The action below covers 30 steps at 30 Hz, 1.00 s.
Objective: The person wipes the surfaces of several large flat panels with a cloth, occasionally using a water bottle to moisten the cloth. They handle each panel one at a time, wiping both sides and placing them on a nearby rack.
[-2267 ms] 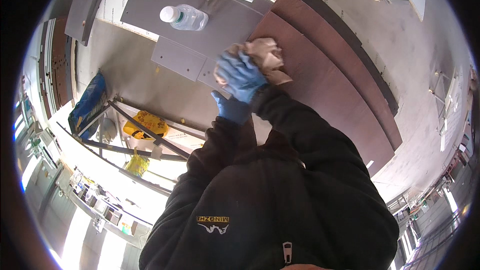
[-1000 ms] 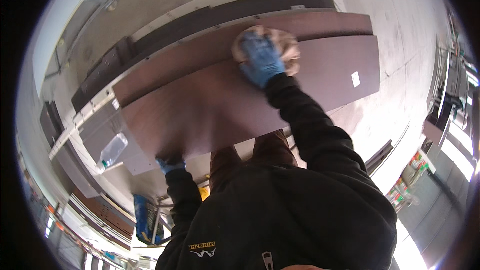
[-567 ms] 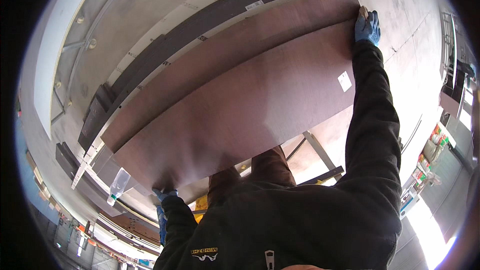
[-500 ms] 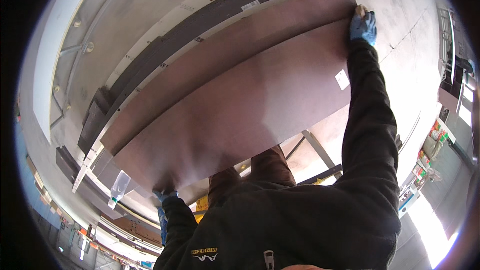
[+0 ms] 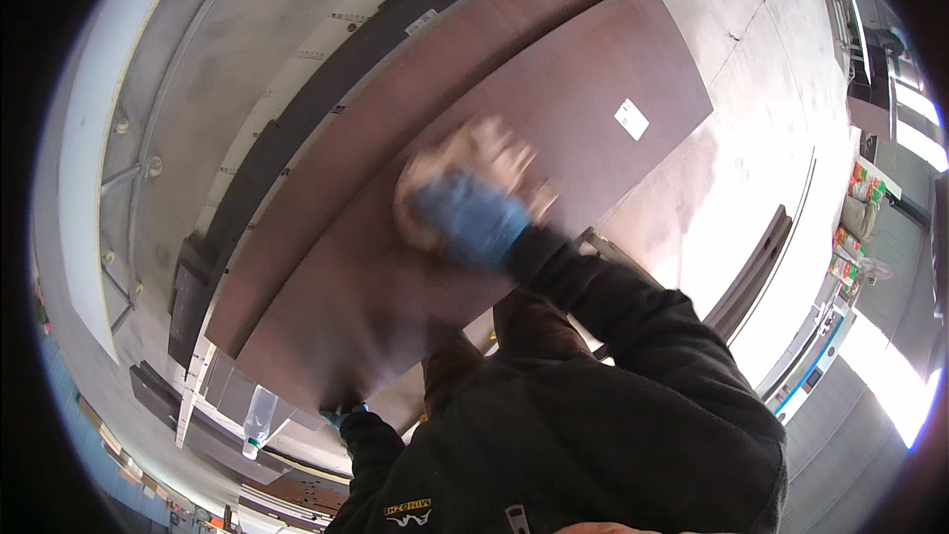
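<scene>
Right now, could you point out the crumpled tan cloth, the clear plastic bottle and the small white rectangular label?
Crumpled tan cloth (image 5: 482,148): head view, on its blurred upper folds.
Clear plastic bottle (image 5: 260,413): head view, on the middle of its body.
Small white rectangular label (image 5: 632,120): head view, on its centre.

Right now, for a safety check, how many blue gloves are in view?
2: one on the right hand, at the cloth; one on the left hand, at the panel's near edge, partly hidden. Others may be hidden.
</scene>
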Each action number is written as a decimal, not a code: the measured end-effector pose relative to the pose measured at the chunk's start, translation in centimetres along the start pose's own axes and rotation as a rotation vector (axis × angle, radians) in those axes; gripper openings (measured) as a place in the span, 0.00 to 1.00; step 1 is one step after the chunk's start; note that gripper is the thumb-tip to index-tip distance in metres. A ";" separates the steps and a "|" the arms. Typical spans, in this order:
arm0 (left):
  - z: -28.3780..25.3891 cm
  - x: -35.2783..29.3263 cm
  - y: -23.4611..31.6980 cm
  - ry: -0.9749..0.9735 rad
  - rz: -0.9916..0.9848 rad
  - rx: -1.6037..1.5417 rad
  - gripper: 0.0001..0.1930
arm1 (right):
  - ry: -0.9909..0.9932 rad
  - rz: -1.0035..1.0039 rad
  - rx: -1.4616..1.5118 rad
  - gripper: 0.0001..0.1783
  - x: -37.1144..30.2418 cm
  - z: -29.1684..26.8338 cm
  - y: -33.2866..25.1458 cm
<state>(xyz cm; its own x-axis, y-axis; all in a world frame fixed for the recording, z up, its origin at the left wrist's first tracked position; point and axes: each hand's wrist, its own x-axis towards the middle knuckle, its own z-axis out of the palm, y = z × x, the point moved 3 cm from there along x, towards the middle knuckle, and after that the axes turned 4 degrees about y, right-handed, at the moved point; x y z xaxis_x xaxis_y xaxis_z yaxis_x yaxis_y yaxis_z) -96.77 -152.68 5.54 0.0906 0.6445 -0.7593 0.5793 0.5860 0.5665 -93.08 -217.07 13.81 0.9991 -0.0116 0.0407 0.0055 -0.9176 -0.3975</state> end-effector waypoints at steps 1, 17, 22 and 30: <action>-0.1 0.0 -0.1 0.000 0.002 -0.002 0.37 | 0.077 0.117 0.029 0.31 0.5 -2.3 5.6; -0.1 0.2 0.2 -0.084 -0.003 0.002 0.33 | 0.386 0.691 -0.625 0.30 -13.5 -11.0 24.5; -0.3 1.6 -0.2 -0.133 -0.031 -0.044 0.32 | 0.275 0.433 -0.128 0.31 -8.1 -3.7 -0.4; -1.3 2.8 -1.2 -0.433 -0.052 0.035 0.32 | -0.157 -0.178 -0.105 0.31 -7.1 7.4 -14.7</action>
<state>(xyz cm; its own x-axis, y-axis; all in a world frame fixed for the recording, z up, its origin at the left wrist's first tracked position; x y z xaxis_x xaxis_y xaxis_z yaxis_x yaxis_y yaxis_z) -98.25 -150.94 3.20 0.3872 0.3446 -0.8552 0.6188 0.5905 0.5181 -99.91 -200.55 12.53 0.9772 0.2076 -0.0445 0.1852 -0.9360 -0.2994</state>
